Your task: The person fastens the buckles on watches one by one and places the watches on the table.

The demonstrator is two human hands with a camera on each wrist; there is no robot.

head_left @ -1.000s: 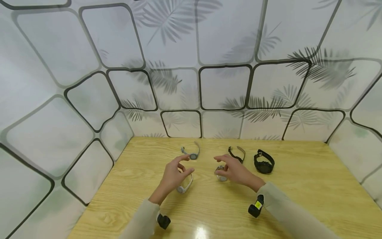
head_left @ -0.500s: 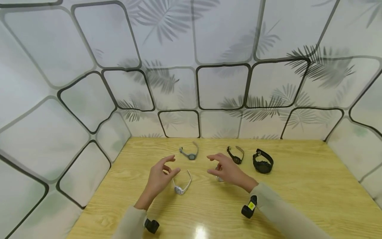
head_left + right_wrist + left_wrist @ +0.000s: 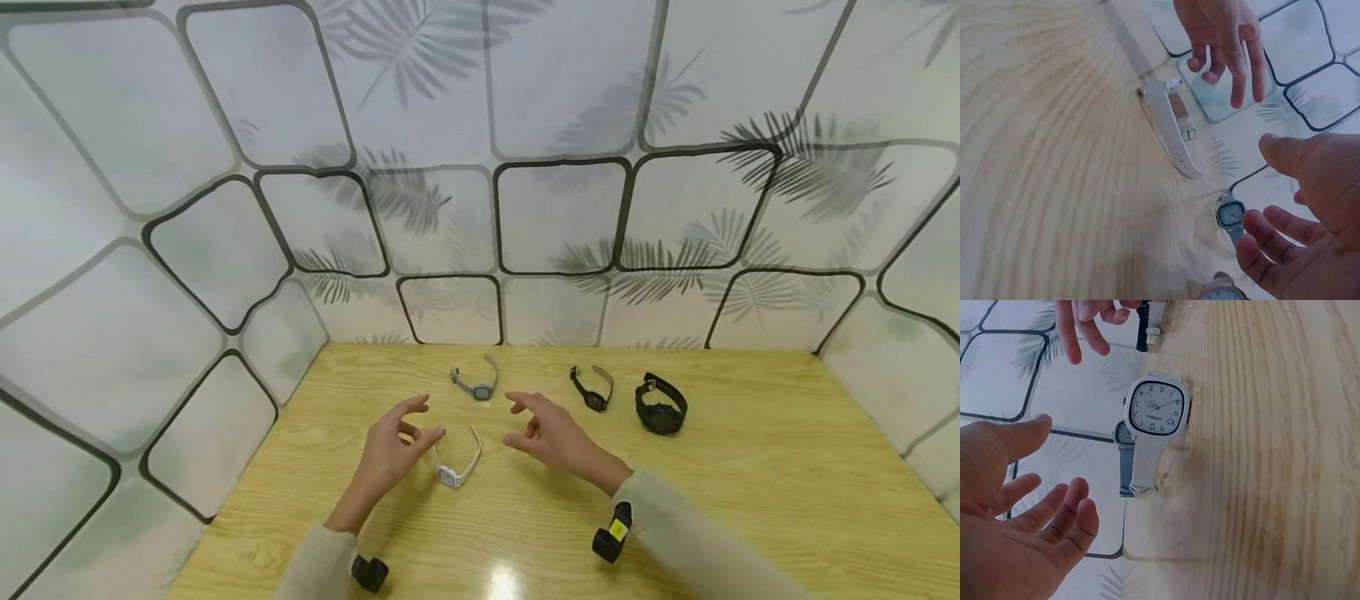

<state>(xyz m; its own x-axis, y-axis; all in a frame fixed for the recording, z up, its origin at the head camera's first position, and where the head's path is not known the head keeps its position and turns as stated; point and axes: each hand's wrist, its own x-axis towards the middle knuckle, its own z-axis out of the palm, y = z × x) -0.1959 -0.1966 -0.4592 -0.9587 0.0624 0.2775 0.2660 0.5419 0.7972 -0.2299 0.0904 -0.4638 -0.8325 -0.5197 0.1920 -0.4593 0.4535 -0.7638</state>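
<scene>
Your left hand (image 3: 390, 446) and your right hand (image 3: 555, 437) are both above the tabletop (image 3: 525, 525), facing each other, with a gap between them. In each one the fingers are loosely bent, the thumb is standing away from them, and nothing is held.

The white watch (image 3: 447, 477) is on the tabletop between your hands, and the left hand is clearly the nearer one. From the left fingertips, the watch lies to the right, with its dial a little closer to your body; from the right hand it lies to the left, also closer to you. In the head view your left thumb covers the end of one strap half, but the left wrist view shows the thumb and the watch apart. The watch rests on its side edge, with the dial towards you. Its two strap halves run away from you, in direction of the patterned wall (image 3: 450, 250), and they spread apart, so the unfastened ends are the far ones.

Beyond, between your hands but farther back, lies the grey-blue watch (image 3: 482, 392). Farther to the right are the small black watch (image 3: 595, 401) and the large black watch (image 3: 662, 418). The right wrist view shows also part of a round-dial watch (image 3: 1222, 294) at its lower edge; in the head view, your right hand probably hides it.
</scene>
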